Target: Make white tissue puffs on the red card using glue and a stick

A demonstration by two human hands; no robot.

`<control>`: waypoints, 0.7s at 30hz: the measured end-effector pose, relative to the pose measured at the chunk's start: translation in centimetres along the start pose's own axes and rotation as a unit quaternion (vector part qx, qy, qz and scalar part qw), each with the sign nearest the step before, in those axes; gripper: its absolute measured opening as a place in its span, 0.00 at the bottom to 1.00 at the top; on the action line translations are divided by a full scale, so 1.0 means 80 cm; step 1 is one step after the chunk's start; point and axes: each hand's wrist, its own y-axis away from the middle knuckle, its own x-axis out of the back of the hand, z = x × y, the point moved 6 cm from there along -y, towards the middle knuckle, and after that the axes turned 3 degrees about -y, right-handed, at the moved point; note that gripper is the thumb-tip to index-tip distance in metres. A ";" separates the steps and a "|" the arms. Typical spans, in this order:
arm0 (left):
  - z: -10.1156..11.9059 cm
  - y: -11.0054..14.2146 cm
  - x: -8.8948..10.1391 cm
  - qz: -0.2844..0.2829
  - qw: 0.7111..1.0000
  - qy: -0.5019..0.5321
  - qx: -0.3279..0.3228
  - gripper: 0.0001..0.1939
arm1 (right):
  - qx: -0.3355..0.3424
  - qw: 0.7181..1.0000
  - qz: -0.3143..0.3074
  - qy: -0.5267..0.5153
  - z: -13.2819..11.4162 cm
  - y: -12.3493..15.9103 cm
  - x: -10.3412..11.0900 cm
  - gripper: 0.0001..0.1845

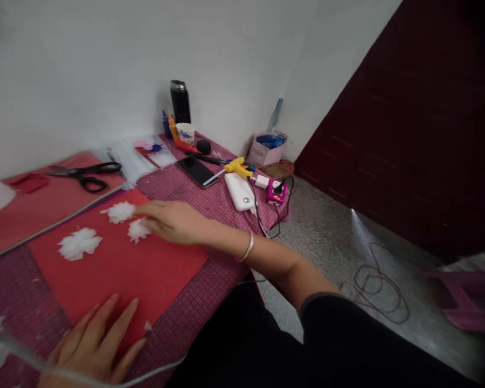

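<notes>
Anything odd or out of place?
Nothing looks clearly spilled or broken. One oddity: a loose pale cable crosses in front of the left hand, contact unclear, where it might snag. The yellow glue gun also has its white stick overlapping the phone in view.

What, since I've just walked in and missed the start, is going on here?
The left hand rests spread on a red sheet, which bears three white ruffled pieces. The right hand is at the two right-hand pieces; I can't tell whether it holds one. Beyond the sheet lie black-handled scissors; a yellow glue gun lies off to the right.
</notes>
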 end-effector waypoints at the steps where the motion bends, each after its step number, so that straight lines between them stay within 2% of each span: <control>1: 0.001 -0.002 0.000 0.003 1.000 -0.028 0.011 0.28 | -0.013 1.000 0.006 0.025 0.010 0.007 0.006 0.16; 3: 0.009 -0.006 0.000 0.004 0.998 -0.051 -0.024 0.28 | -0.045 0.997 0.023 0.063 0.032 0.023 0.018 0.17; 6: 0.022 -0.010 0.009 0.030 0.997 -0.004 -0.069 0.26 | -0.081 0.992 0.042 0.090 0.057 0.044 0.027 0.18; 8: 0.026 -0.012 0.023 0.053 0.997 0.041 -0.040 0.23 | -0.095 0.990 0.051 0.095 0.064 0.055 0.030 0.19; 10: 0.035 -0.015 0.036 0.036 0.997 0.072 -0.019 0.22 | -0.093 0.990 0.057 0.093 0.065 0.060 0.030 0.20; 13: 0.046 -0.022 0.051 -0.002 0.995 0.100 0.004 0.20 | -0.076 0.991 0.059 0.096 0.061 0.058 0.030 0.21; 16: 0.050 -0.027 0.055 -0.036 0.993 0.109 0.022 0.20 | -0.055 0.992 0.035 0.112 0.056 0.046 0.026 0.21; 19: 0.049 -0.025 0.048 -0.036 0.995 0.094 0.019 0.20 | -0.041 0.991 0.006 0.130 0.053 0.032 0.020 0.21; 21: 0.047 -0.020 0.040 -0.015 0.997 0.070 0.008 0.21 | -0.044 0.989 -0.012 0.142 0.054 0.023 0.016 0.21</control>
